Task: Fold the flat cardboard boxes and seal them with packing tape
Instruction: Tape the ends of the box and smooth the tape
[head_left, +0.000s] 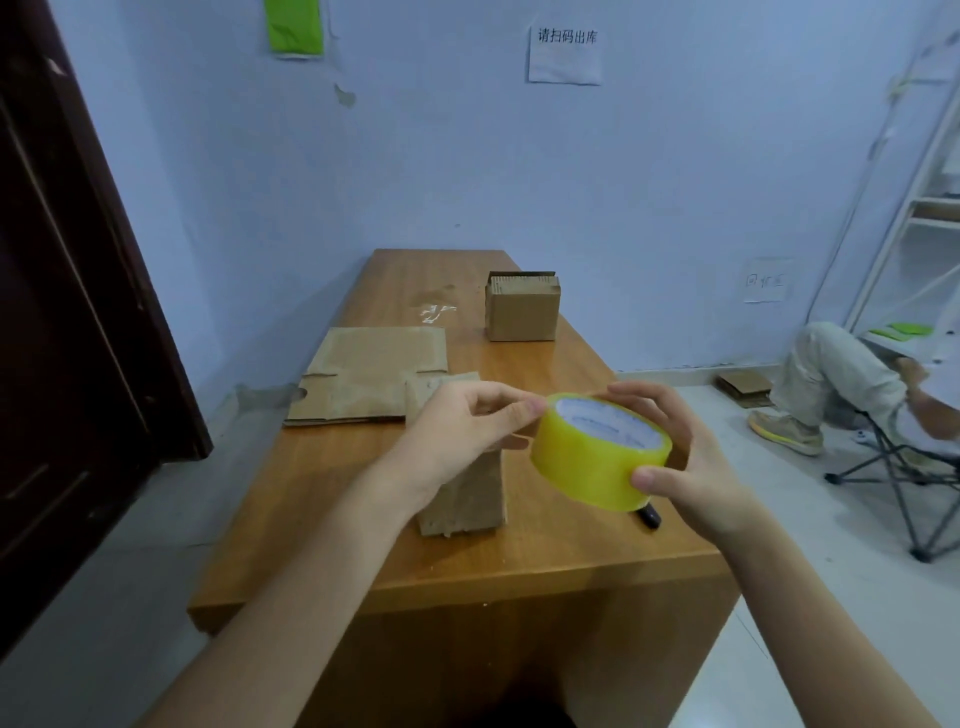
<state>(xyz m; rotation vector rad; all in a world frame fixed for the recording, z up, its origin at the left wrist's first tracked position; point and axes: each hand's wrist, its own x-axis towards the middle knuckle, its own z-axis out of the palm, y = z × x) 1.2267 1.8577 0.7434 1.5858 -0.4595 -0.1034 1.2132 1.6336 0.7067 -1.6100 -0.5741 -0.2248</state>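
My right hand (675, 457) grips a yellow roll of packing tape (592, 457) above the wooden table (545, 561), thumb on its near side and fingers round the back. My left hand (467, 431) pinches the roll's upper left edge with thumb and fingertips. Under my left hand stands a small folded cardboard box (467, 499), partly hidden by my wrist. Flat cardboard boxes (369, 374) lie on the table's left side. A second folded box (522, 309) stands at the far end.
A small dark object (649, 516) lies on the table below the tape roll. A dark door (67, 312) stands at the left. At the right a person (852, 384) sits on a folding chair beside a white shelf (914, 208). Flat cardboard (743, 387) lies on the floor.
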